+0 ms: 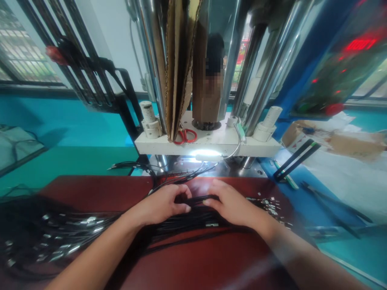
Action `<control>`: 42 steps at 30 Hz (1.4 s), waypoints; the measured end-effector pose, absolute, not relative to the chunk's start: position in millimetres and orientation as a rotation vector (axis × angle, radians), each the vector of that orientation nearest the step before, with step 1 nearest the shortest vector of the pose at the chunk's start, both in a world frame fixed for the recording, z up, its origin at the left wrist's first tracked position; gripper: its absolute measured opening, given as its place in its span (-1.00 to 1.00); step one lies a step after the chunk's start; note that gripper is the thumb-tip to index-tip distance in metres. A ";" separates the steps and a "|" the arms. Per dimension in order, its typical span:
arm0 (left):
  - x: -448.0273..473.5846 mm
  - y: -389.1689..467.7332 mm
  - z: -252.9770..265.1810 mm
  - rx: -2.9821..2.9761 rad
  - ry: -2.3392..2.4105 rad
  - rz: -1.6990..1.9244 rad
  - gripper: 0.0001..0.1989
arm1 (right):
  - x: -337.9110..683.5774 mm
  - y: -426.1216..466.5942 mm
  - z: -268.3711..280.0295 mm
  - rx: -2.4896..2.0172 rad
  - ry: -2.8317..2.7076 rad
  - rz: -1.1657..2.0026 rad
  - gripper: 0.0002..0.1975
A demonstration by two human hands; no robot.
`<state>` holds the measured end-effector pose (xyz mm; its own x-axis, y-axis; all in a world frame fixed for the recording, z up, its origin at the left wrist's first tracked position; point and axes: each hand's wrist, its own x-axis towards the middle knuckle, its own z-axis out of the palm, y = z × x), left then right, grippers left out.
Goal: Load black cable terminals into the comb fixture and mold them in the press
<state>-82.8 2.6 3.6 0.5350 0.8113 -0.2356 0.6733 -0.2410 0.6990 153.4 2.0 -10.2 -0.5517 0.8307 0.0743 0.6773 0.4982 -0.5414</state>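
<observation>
A bundle of black cables (pixel 181 223) lies across the brown-red board, with metal connector ends (pixel 90 221) spread out at the left and small pale tips (pixel 272 205) at the right. My left hand (pixel 166 203) curls its thumb and fingers around some of the upper cables. Facing it, my right hand (pixel 228 203) pinches the same black strands between thumb and fingers. A short stretch of cable runs between the two hands. Just beyond them, several cables (pixel 193 174) lead up to the lit gap of the press (pixel 208 149).
Red-handled scissors (pixel 186 136) rest on the white press plate (pixel 256 149) beside upright cardboard (pixel 178 72). Steel columns rise behind. At right are long dark pliers-like tools (pixel 335 205), a black stand (pixel 298 159), white wrapping (pixel 359 177) and a control panel with a red display (pixel 361 43).
</observation>
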 end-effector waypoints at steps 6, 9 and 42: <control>-78.3 -0.4 4.8 2.029 1.252 0.224 -0.83 | 153.2 -1.2 -8.7 -1.307 -2.452 0.670 -0.85; -77.1 -2.1 7.0 2.020 1.243 0.224 -0.83 | 153.7 -1.8 -6.9 -1.303 -2.449 0.714 -0.84; -73.6 -3.9 6.5 1.860 1.175 0.285 -0.75 | 160.2 4.7 -0.2 -1.222 -2.227 0.900 -0.86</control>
<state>-73.6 -3.9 6.5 0.5235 0.8145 -0.2501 0.6098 -0.1532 0.7776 160.2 4.7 -0.2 -0.5110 0.8568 0.0689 0.5681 0.3969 -0.7209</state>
